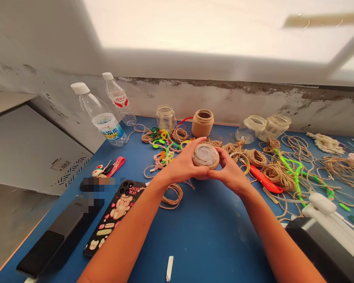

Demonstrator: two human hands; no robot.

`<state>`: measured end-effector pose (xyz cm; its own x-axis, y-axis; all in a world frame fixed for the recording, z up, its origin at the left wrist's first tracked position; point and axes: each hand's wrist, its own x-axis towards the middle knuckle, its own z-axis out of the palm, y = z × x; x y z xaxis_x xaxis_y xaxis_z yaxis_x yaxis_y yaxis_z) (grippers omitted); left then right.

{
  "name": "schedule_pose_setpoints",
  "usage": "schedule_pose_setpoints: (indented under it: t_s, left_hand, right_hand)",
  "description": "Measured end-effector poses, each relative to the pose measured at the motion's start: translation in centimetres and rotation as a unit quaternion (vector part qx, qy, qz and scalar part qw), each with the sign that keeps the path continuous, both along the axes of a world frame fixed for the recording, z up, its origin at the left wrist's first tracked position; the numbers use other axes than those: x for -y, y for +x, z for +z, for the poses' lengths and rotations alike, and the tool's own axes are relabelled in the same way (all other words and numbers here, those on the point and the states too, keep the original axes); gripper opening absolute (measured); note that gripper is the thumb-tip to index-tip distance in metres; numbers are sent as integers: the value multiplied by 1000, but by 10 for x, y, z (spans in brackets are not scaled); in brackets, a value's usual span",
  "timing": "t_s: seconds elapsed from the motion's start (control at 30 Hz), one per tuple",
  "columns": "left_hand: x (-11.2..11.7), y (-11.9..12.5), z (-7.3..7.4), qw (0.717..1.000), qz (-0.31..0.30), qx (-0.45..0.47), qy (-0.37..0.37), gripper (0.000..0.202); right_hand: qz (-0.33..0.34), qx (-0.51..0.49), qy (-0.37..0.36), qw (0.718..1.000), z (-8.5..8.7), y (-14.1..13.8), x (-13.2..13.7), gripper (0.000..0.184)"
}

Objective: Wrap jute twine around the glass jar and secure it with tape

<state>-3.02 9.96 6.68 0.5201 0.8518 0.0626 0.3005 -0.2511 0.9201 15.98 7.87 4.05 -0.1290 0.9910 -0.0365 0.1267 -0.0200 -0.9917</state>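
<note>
Between my two hands is a glass jar [205, 155] wrapped in twine, its round glass bottom facing up towards me. My left hand [187, 163] curls around its left side, and my right hand [228, 171] grips the right side, with the thumbs meeting at the front. Behind it stands another twine-wrapped jar [202, 123], upright with its mouth open. A loose coil of twine [171, 196] lies on the blue table below my left hand. Close to my right hand are a roll of tape [244, 162] and a red utility knife [265, 179].
Bare glass jars [165, 118] [250, 129] stand along the wall. Coloured pipe cleaners [164, 151] and several twine bundles [279, 177] spread across the table [212, 236]. At left are two plastic bottles [107, 125] [122, 102], a phone [115, 216] and a black case [59, 232].
</note>
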Motion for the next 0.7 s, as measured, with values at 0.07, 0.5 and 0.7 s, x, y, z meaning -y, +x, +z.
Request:
schedule_pose_setpoints:
  t_s: [0.07, 0.5, 0.7]
  left_hand:
    - [1, 7, -4, 999, 33, 9, -11, 84]
    - [6, 17, -1, 995, 99, 20, -14, 76]
    - [10, 22, -3, 991, 133, 29, 14, 69]
  right_hand:
    - [-13, 12, 6, 1000, 1, -2, 1, 78]
    - [-7, 104, 109, 988, 6, -7, 7, 77]
    - [-4, 115, 112, 987, 5, -8, 7, 75]
